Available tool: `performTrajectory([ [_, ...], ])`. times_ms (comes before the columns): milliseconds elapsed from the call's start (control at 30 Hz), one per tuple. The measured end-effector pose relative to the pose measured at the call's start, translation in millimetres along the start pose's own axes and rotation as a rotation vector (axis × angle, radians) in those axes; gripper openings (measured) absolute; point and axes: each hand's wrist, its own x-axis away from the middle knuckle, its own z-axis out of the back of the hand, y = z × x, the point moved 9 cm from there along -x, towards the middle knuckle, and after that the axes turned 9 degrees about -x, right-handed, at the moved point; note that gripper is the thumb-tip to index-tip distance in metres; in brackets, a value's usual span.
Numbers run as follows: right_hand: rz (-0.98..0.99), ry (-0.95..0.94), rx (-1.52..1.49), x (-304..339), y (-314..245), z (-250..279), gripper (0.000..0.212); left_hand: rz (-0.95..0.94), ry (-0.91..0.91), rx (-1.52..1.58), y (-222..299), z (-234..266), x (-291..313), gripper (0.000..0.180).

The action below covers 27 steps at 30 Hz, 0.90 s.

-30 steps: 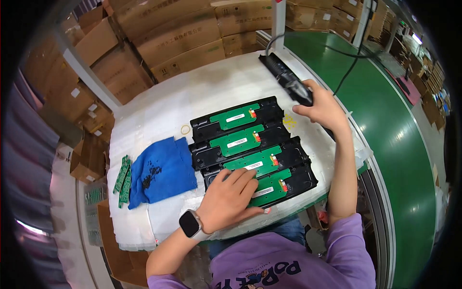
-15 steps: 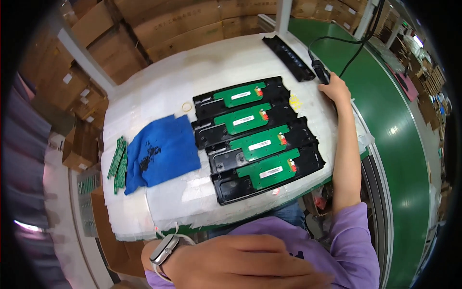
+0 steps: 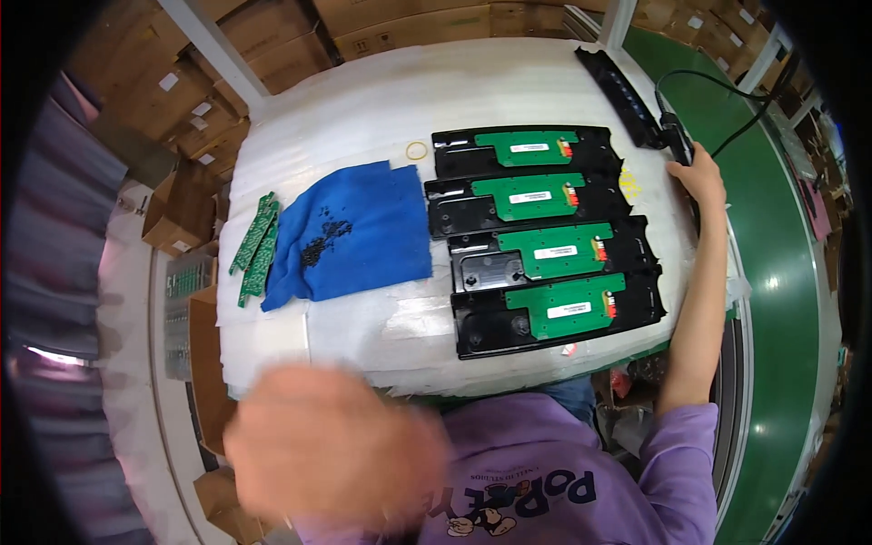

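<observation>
My right hand (image 3: 705, 182) is at the right edge of the table, its fingers wrapped round a black electric screwdriver (image 3: 676, 138) with a cord at its far end. Just left of it lies a long black plastic housing (image 3: 627, 102). My left hand (image 3: 331, 445) is a motion-smeared shape near the front edge; its fingers cannot be made out. Ahead of it, a blue cloth (image 3: 377, 259) carries a scatter of tiny black screws (image 3: 322, 243). Right of the cloth, several black panels (image 3: 490, 322) lie in a column, each with a green circuit board (image 3: 556, 252) on it.
Green board strips (image 3: 254, 250) lie left of the cloth, and a yellow rubber band (image 3: 416, 150) beyond it. White foam sheeting (image 3: 363, 100) covers the table. A green conveyor belt (image 3: 777, 345) runs along the right. Cardboard boxes (image 3: 409, 32) stand behind, and a post (image 3: 218, 50) rises at the back left.
The view has shifted, so the table sits higher and further right. My left hand has moved left and is now blurred. My right hand keeps its hold on the screwdriver.
</observation>
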Motion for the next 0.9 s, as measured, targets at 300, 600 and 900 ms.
performTrajectory([
  [300, 0.061, 0.0, -0.072, -7, 2, -4, 0.063, 0.563, -0.176, -0.461, -190, -60, 74, 0.024],
  [600, 0.129, -0.035, -0.174, -9, -1, -5, 0.057, 0.578, -0.08, -0.454, -193, -55, 63, 0.008],
  [900, 0.231, 0.147, -0.366, 16, -24, 31, 0.05, 0.935, 0.232, 0.488, -219, -76, 75, 0.012],
])
